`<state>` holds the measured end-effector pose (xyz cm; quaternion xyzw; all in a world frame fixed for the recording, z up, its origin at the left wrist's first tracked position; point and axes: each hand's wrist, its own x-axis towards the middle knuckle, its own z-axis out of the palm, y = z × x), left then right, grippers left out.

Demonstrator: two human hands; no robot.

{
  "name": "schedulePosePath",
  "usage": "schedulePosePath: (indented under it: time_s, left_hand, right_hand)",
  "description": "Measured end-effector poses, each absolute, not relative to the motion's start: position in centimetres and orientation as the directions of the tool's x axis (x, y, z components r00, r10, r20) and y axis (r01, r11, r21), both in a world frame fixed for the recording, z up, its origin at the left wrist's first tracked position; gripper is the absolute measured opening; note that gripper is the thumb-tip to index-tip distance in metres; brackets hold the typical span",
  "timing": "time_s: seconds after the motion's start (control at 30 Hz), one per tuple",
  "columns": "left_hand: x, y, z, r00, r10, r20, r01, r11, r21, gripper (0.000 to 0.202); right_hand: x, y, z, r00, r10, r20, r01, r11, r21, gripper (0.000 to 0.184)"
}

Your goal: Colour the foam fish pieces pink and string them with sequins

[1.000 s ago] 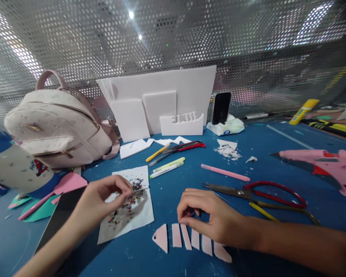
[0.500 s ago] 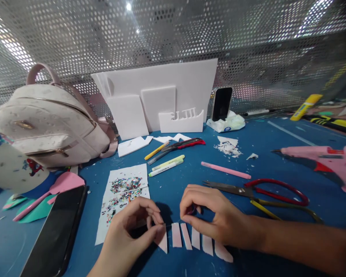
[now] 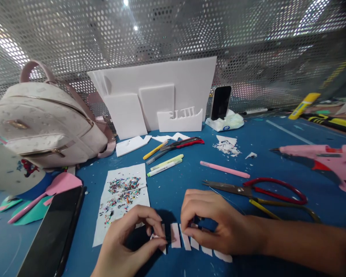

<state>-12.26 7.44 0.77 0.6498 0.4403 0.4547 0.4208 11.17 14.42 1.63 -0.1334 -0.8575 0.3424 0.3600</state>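
Note:
My left hand [image 3: 132,238] pinches a small pale pink piece [image 3: 163,231] between thumb and fingertips, just beyond the lower edge of the bead paper. Across a narrow gap, my right hand [image 3: 210,219] has its fingers and thumb closed together; what they grip is too fine to make out. A thin strand [image 3: 226,198] shows behind that hand, near the scissors. Between and below the hands lie several pale pink strips in a row, among them a wide strip [image 3: 175,235] and a narrow strip [image 3: 186,240]. My right hand partly covers the strips at the right end.
White paper [image 3: 103,227] holds loose coloured beads. Scissors [image 3: 245,190], a pink pen [image 3: 225,169], highlighters [image 3: 165,167] and a utility knife [image 3: 187,143] lie beyond. A pink glue gun [image 3: 320,154] is right; a black phone [image 3: 50,234] and backpack [image 3: 49,123] are left. White boards [image 3: 180,121] stand behind.
My left thumb and fingertips have shifted slightly down over the pink piece. My right hand has lowered a little towards the strips, and the thin strand now shows behind it.

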Motion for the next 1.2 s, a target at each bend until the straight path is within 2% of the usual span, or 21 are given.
schedulePosePath:
  time_s: [0.7, 1.2]
  left_hand:
    - [-12.08, 7.30, 0.85, 0.184, 0.947, 0.263, 0.146, -0.291, 0.945, 0.026]
    - [-12.31, 7.33, 1.01, 0.236, 0.933, 0.270, 0.179, -0.315, 0.932, 0.023]
  right_hand:
    - [11.11, 14.44, 1.48, -0.695, 0.475, 0.540, -0.025, 0.734, -0.679, 0.005]
    - [11.13, 14.50, 1.49, -0.705, 0.477, 0.525, -0.002, 0.738, -0.675, 0.005]
